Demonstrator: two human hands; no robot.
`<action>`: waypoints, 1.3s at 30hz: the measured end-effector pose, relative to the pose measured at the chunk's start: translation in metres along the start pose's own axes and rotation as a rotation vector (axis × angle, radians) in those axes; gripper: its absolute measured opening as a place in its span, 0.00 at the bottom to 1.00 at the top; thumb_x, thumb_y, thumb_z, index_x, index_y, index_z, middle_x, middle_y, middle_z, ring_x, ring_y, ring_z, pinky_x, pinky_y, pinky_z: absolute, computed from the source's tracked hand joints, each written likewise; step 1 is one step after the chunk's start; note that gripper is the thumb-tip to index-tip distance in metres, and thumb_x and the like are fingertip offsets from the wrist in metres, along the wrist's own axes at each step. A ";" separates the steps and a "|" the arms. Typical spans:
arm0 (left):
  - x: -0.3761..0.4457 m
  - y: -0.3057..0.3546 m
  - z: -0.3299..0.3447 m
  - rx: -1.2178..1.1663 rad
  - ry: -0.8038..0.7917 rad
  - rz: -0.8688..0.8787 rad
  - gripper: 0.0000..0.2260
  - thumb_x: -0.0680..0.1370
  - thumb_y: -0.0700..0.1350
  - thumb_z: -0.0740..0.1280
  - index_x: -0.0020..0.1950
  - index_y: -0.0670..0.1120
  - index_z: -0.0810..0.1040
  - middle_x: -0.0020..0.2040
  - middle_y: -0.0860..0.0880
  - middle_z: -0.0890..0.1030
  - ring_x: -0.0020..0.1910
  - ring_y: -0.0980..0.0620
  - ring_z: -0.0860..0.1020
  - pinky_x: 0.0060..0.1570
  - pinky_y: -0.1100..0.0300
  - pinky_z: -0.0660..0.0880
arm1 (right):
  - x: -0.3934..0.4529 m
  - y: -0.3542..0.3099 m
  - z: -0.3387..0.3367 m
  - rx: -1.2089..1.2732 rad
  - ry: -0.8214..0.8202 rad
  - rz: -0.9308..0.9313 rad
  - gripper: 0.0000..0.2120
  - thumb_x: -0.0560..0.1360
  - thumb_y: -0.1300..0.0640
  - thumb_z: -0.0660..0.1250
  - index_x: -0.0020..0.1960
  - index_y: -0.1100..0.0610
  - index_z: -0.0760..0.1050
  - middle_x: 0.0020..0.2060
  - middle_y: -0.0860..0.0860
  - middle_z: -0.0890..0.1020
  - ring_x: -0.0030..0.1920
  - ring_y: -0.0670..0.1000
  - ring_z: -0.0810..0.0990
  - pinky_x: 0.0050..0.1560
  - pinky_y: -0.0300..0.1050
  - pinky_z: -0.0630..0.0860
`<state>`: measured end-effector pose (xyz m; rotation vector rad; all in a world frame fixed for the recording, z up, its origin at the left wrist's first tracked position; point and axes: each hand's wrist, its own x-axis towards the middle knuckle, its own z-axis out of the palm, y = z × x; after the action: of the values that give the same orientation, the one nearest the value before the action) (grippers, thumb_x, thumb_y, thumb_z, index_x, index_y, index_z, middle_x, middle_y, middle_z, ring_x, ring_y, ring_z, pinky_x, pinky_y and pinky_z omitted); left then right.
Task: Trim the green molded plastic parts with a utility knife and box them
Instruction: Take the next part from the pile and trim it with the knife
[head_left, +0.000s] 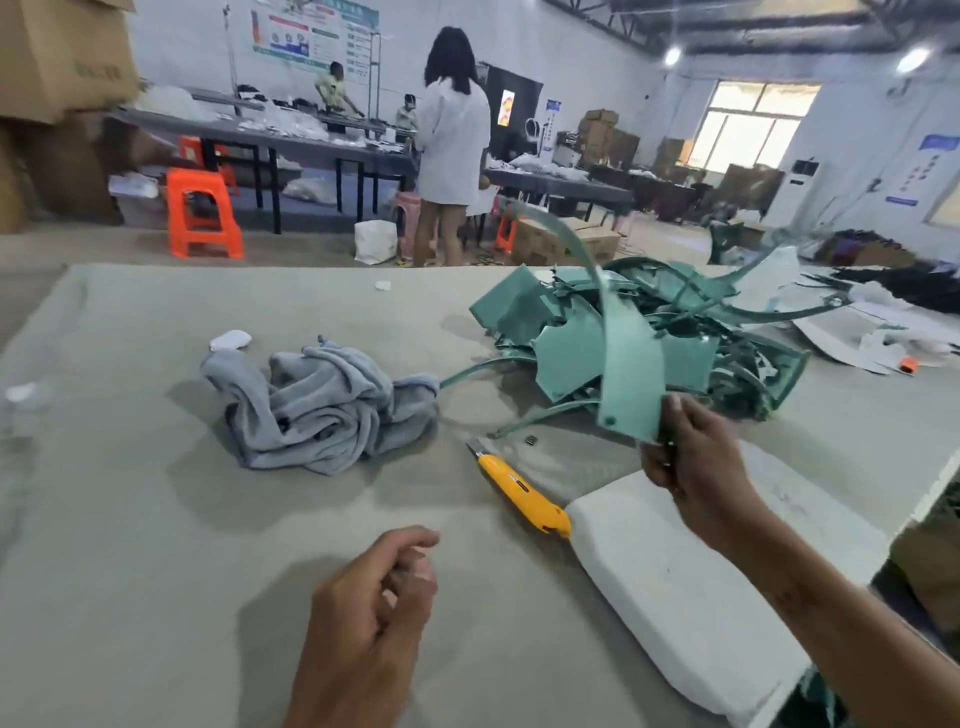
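Judging by the heaped green parts (639, 338), much trimming is left; no box is seen. One curved part (626, 364) is pinched by the right hand (691, 462), the left hand (374, 597) hangs loosely curled and empty, and the utility knife (519, 491) lies untouched.
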<state>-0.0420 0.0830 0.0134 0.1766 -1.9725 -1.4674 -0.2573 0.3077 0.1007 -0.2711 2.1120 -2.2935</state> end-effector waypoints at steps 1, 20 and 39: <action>0.001 0.002 0.002 -0.077 0.005 -0.027 0.15 0.75 0.59 0.64 0.60 0.60 0.80 0.46 0.51 0.84 0.39 0.51 0.83 0.32 0.52 0.79 | -0.019 0.016 0.015 -0.172 0.005 -0.120 0.16 0.89 0.57 0.56 0.45 0.56 0.74 0.24 0.49 0.68 0.22 0.47 0.65 0.22 0.37 0.62; 0.035 -0.003 -0.057 -0.877 0.557 -0.482 0.11 0.76 0.25 0.64 0.52 0.37 0.81 0.45 0.40 0.85 0.40 0.39 0.84 0.36 0.43 0.82 | -0.086 0.079 0.122 -0.868 0.024 -0.553 0.17 0.79 0.57 0.71 0.67 0.57 0.79 0.67 0.53 0.78 0.62 0.61 0.80 0.59 0.60 0.79; 0.034 -0.002 -0.071 -0.988 0.339 -0.651 0.11 0.66 0.32 0.72 0.46 0.41 0.84 0.39 0.46 0.84 0.28 0.54 0.80 0.19 0.65 0.72 | -0.062 0.052 0.192 0.324 -0.387 0.215 0.10 0.73 0.51 0.78 0.45 0.55 0.81 0.37 0.53 0.82 0.31 0.51 0.80 0.31 0.44 0.78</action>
<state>-0.0277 0.0087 0.0368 0.6019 -0.7694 -2.4460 -0.1762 0.1211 0.0558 -0.4154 1.4895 -2.1949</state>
